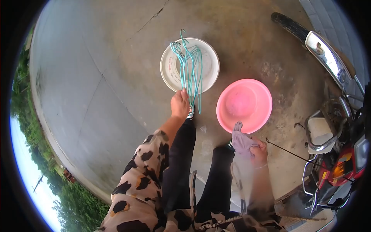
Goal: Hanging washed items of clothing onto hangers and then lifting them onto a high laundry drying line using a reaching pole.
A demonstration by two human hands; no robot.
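My left hand (pixel 180 104) grips a bunch of turquoise wire clothes hangers (pixel 189 66) by their lower ends. Their hooks reach up over a white plastic basin (pixel 211 72) on the ground, which bears some print inside. In my right hand (pixel 259 153) is a crumpled greyish-mauve cloth item (pixel 243 141), pinched near its right side. Its darker tip overlaps the near rim of a pink plastic basin (pixel 262 107). No contents show inside the pink basin. The cloth's exact kind cannot be told.
A red motorcycle (pixel 330 179) with a chrome rack stands at the right, its thin dark rod (pixel 292 152) jutting toward my right hand. Beyond it is a wheel with a chrome mudguard (pixel 326 56). Cracked concrete (pixel 95 87) spreads left to a raised edge, with trees (pixel 78 207) beyond.
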